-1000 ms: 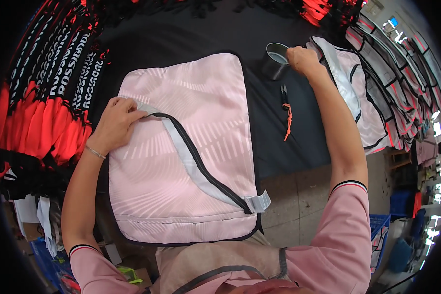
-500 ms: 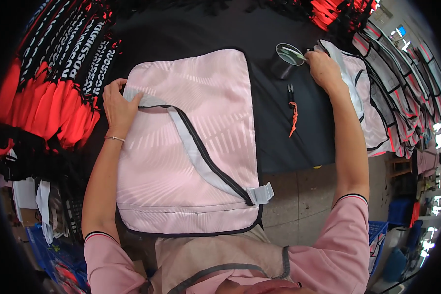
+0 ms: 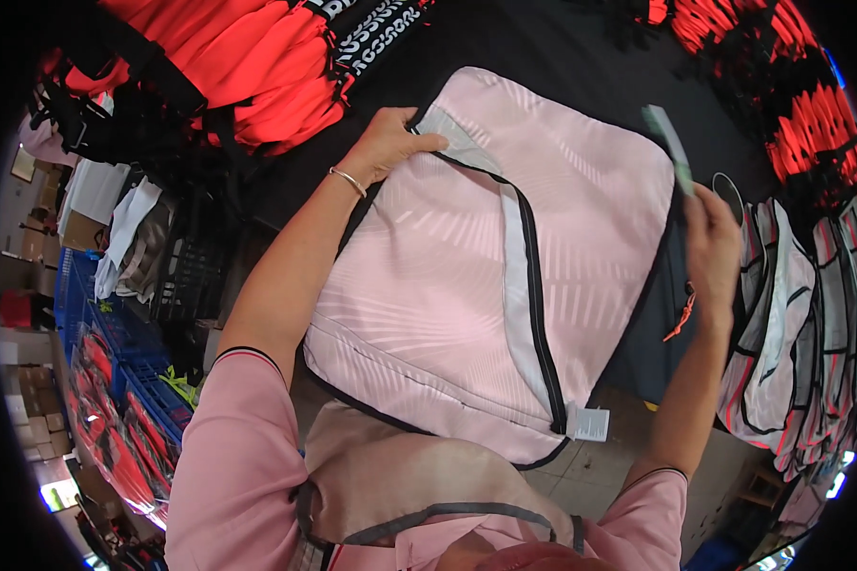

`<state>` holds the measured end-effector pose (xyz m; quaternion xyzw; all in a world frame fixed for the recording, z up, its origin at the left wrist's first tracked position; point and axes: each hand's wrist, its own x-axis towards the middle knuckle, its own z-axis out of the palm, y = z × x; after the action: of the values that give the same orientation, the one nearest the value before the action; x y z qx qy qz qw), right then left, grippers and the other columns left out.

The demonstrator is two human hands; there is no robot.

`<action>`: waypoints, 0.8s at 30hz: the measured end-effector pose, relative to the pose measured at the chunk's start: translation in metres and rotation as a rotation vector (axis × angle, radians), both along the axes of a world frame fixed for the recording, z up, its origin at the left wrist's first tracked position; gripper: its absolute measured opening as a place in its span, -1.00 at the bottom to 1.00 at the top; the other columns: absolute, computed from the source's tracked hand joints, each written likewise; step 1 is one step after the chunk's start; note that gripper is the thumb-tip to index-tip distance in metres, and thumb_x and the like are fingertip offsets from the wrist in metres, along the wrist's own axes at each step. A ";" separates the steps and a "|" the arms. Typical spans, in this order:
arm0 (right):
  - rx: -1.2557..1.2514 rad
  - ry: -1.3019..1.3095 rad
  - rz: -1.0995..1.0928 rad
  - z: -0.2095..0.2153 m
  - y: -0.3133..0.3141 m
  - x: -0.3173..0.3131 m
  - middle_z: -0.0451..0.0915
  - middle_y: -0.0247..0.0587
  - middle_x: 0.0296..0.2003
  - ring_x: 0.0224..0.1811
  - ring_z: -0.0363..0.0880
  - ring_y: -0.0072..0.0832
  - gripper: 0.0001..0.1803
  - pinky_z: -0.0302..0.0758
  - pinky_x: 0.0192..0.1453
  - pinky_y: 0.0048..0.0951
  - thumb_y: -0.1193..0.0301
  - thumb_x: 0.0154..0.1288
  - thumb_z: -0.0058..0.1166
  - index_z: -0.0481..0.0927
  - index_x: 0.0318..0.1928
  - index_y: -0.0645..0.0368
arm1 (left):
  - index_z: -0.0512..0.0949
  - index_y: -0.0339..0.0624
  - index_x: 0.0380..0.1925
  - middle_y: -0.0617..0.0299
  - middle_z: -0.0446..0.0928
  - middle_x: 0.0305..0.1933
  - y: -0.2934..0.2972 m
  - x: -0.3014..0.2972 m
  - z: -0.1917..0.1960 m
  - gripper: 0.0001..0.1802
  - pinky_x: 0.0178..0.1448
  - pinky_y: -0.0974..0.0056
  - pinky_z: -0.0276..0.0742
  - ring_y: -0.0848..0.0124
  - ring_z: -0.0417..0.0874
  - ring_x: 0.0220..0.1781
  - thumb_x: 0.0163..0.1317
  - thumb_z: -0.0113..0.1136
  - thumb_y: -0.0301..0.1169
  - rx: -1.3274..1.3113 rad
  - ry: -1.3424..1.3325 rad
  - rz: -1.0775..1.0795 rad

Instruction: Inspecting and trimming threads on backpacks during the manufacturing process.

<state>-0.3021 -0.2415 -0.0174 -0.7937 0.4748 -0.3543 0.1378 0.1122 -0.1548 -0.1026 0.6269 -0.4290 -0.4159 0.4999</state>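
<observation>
A pale pink fabric panel with a black zipper and grey trim lies flat on the black table. My left hand presses down on its upper left corner, by the grey tab at the zipper's top end. Raised above the panel's right edge, my right hand pinches a thin flat green-and-white strip. A white tag hangs at the zipper's lower end.
A stack of similar pink panels lies at the right, next to a small round tin and orange-handled snips. Red and black fabric pieces are piled at the top left and top right. Blue crates stand on the floor at the left.
My right hand left the round tin and lifted up with a thin green-and-white strip in it. My left hand stayed on the panel's corner. The view swung to the left.
</observation>
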 end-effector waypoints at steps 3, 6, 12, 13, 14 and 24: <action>0.140 -0.206 0.264 -0.032 0.006 0.088 0.64 -0.17 -0.28 -0.31 0.56 -0.52 -0.76 0.49 -0.18 -0.47 0.51 0.37 0.10 0.62 0.03 0.20 | 0.61 -0.42 -0.10 0.13 0.66 -0.16 -0.001 0.002 -0.010 -0.64 -0.10 0.35 0.65 0.45 0.69 -0.23 0.08 0.42 -0.53 -0.011 0.281 -0.080; 0.095 -0.158 0.420 -0.046 0.005 0.136 0.60 -0.12 -0.29 -0.33 0.60 -0.32 -0.78 0.52 -0.18 -0.36 0.51 0.35 0.10 0.64 -0.01 0.15 | 0.60 -0.41 -0.08 0.14 0.66 -0.13 0.000 0.005 -0.019 -0.64 -0.03 0.34 0.63 0.45 0.68 -0.18 0.09 0.41 -0.54 -0.017 0.400 -0.092; 0.018 0.136 0.478 -0.062 0.005 0.155 0.58 -0.23 -0.26 -0.26 0.62 -0.20 -0.79 0.54 -0.20 -0.27 0.45 0.34 0.09 0.65 -0.04 0.06 | 0.58 -0.42 -0.04 0.14 0.65 -0.09 0.003 0.009 -0.032 -0.62 0.05 0.37 0.58 0.46 0.66 -0.11 0.11 0.38 -0.56 -0.056 0.470 -0.101; 0.007 0.124 0.487 -0.065 0.004 0.158 0.58 -0.23 -0.26 -0.26 0.62 -0.20 -0.79 0.54 -0.20 -0.27 0.45 0.34 0.09 0.65 -0.04 0.06 | 0.58 -0.42 -0.04 0.14 0.65 -0.09 0.002 0.008 -0.033 -0.62 0.05 0.36 0.59 0.45 0.67 -0.12 0.11 0.39 -0.56 -0.060 0.460 -0.095; -0.040 0.134 0.501 -0.068 0.003 0.163 0.58 -0.23 -0.25 -0.26 0.62 -0.20 -0.79 0.55 -0.21 -0.26 0.44 0.34 0.08 0.65 -0.04 0.05 | 0.58 -0.42 -0.05 0.14 0.65 -0.10 0.002 0.008 -0.033 -0.62 0.05 0.36 0.59 0.45 0.67 -0.13 0.11 0.39 -0.56 -0.072 0.459 -0.105; -0.152 0.337 0.456 -0.074 0.014 0.156 0.54 -0.22 -0.24 -0.35 0.63 -0.16 -0.68 0.54 -0.31 -0.18 0.46 0.31 0.01 0.56 0.07 0.02 | 0.58 -0.44 -0.05 0.18 0.66 -0.15 0.015 0.005 -0.031 -0.58 -0.04 0.38 0.60 0.49 0.66 -0.18 0.07 0.42 -0.53 -0.030 0.392 -0.078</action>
<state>-0.1463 -0.2279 -0.0917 -0.9356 0.2726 -0.2121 0.0734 0.1173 -0.1400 -0.1340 0.5093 -0.3537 -0.5426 0.5666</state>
